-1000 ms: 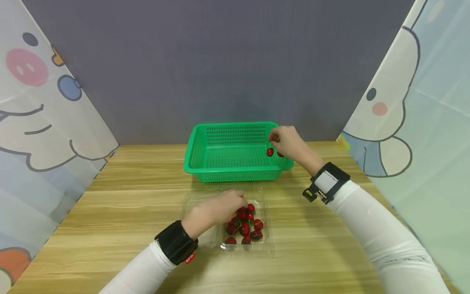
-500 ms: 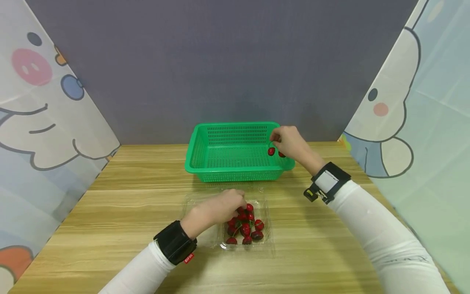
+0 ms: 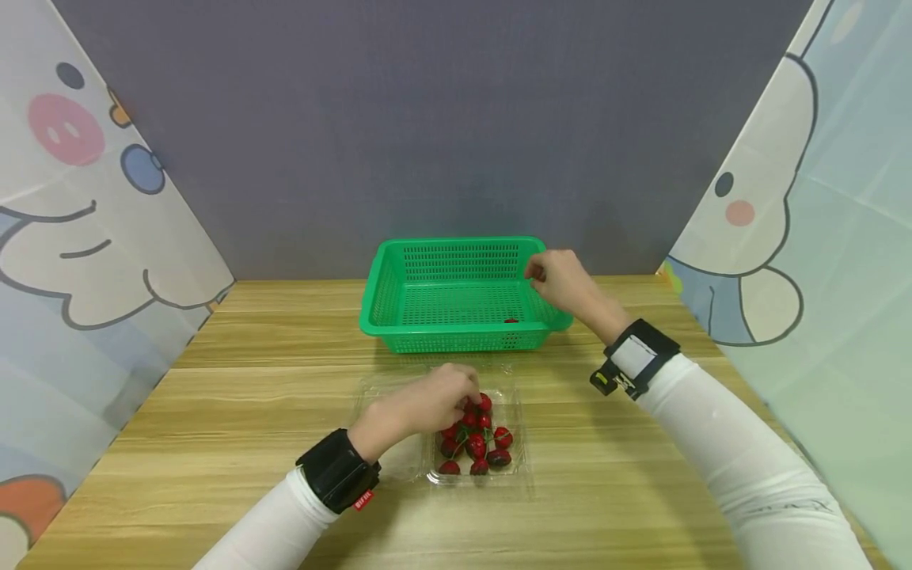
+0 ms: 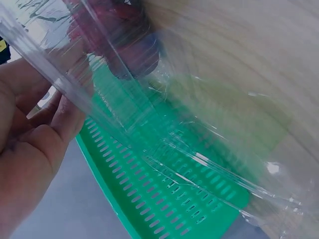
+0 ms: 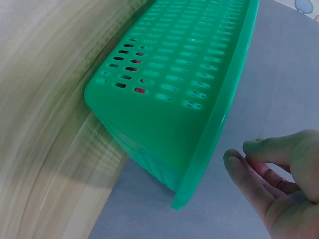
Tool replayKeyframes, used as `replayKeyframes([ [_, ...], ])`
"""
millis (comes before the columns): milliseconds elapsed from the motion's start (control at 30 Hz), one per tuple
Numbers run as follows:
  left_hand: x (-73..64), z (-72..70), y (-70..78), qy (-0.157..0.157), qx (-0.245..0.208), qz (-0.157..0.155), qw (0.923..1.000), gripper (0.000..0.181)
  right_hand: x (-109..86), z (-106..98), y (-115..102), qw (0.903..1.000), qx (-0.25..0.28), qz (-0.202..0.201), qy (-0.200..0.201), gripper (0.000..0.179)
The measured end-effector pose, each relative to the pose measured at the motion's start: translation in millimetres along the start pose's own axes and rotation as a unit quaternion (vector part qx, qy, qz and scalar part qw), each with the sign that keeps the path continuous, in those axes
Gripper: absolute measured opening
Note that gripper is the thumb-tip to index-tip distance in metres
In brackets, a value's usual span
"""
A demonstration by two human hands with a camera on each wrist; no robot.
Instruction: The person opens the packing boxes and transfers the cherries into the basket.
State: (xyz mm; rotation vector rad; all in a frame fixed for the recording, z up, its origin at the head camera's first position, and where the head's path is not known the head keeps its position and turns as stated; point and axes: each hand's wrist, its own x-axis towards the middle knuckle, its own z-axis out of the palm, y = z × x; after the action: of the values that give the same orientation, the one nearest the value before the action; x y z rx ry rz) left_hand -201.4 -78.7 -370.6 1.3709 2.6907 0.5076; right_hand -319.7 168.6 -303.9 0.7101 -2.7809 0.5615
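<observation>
My left hand (image 3: 426, 398) reaches into a clear plastic box (image 3: 523, 467) of red cherries (image 3: 476, 445), its fingertips right at the back cherries. In the left wrist view, the box wall (image 4: 129, 134) crosses in front of those fingertips; I cannot tell whether they pinch a cherry. Over the right end of the green basket (image 3: 456, 327) hovers my right hand (image 3: 564, 282), nothing between its thumb and fingers. A bit of red cherry (image 3: 511, 321) peeks above the basket's front rim. Red also shows through the basket's slots in the right wrist view.
A wooden tabletop (image 3: 285, 380) lies beneath both containers. Right behind the basket rises a grey panel (image 3: 442, 119), with cartoon-printed sheets (image 3: 819, 237) slanting along both sides. The box's clear lid (image 3: 381, 384) spreads to its left.
The cherries that dangled by their stems from my right hand have dropped into the basket, and its fingers have loosened. My left hand has stayed almost still at the box.
</observation>
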Motion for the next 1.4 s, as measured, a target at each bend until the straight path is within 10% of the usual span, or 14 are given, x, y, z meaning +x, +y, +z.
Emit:
replayKeyframes([
  [1400,-3.5,-8.5,0.2,0.056,-0.009,0.01,0.9983,0.02,-18.6,4.5,-3.4,0.9996,0.001,-0.021,0.017,0.006],
])
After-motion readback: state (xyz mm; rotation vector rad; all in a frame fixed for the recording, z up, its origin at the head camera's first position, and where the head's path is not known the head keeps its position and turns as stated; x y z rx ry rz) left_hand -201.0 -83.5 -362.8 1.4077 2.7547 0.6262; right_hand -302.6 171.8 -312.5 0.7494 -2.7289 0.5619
